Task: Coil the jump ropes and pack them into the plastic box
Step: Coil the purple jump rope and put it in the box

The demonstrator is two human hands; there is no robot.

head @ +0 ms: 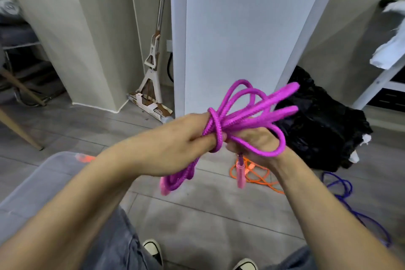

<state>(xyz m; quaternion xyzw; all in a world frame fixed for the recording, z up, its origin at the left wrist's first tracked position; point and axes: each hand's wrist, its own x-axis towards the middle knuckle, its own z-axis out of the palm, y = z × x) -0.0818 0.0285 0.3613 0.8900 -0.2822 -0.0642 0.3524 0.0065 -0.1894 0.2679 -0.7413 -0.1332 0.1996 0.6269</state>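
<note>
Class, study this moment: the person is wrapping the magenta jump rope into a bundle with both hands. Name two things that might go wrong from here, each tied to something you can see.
1. The left hand and right hand grip only the middle of the magenta rope; its free loops splay outward, so the bundle may spring apart.
2. The orange rope and purple rope lie loose on the floor near the shoes, a likely trip or tangle hazard.

The magenta rope (245,114) was bundled in loops between my hands; orange rope (258,176) and purple rope (344,193) lay below them.
</note>
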